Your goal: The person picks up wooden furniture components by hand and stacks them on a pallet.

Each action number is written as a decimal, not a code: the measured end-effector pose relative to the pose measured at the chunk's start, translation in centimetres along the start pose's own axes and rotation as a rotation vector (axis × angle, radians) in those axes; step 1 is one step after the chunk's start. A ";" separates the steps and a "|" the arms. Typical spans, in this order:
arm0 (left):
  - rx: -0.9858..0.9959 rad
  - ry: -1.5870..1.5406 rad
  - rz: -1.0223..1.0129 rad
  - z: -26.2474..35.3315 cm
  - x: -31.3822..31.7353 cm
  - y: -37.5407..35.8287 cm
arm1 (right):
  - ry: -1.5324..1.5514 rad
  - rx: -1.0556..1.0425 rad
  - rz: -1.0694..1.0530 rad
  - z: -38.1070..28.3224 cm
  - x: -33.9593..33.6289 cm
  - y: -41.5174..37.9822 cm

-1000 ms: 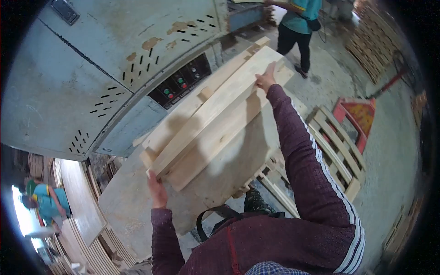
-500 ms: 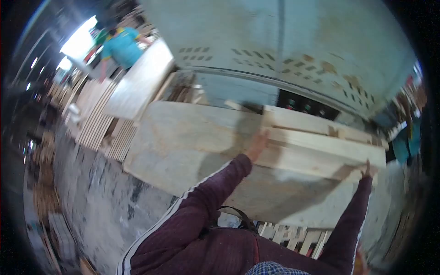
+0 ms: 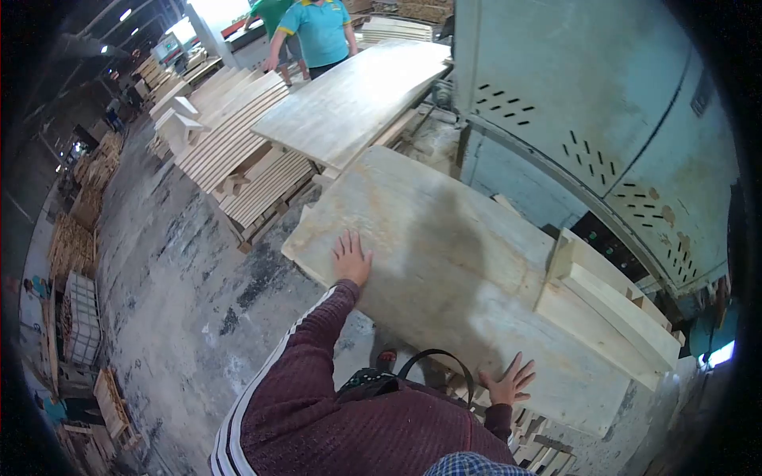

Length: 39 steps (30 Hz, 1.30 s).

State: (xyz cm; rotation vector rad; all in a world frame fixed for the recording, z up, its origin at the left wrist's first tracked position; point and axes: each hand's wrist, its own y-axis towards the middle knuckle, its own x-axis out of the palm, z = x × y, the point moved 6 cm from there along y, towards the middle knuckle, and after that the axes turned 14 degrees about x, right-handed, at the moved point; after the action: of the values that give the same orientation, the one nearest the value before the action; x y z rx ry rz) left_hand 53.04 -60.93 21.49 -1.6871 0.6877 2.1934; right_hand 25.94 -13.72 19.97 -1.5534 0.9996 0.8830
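My left hand [image 3: 352, 259] rests on the left end of a long, worn, pale work table [image 3: 381, 202], fingers spread and holding nothing. Closer to my body, my right hand [image 3: 508, 383] is at the table's near edge with its fingers fanned apart, likewise without anything in it. Pale wooden boards [image 3: 615, 313] are stacked on the table's far right side, out of reach of both hands' fingertips. My shadow falls across the tabletop.
A tall pale-green metal cabinet [image 3: 587, 95] with slots stands behind the table. Beyond the left end are another pale tabletop [image 3: 357, 91] and stacked slats [image 3: 230, 131]. A person in a blue shirt [image 3: 317, 36] stands behind them. Grey floor [image 3: 171, 317] runs along the left.
Both hands have come off the wooden boards. The left is now on the table's left end, the right near its front edge. The view has swung left, showing more of the neighbouring stacks and people.
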 end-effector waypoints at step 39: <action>0.063 0.045 0.153 -4.4 -3.5 -1.6 | 0.014 -0.175 -0.087 1.2 3.1 4.8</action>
State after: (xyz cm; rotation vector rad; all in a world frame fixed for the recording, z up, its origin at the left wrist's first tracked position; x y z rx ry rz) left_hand 58.38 -61.66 23.65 -1.7082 0.9154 2.2152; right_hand 22.66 -13.59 15.16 -1.7387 0.8766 0.9196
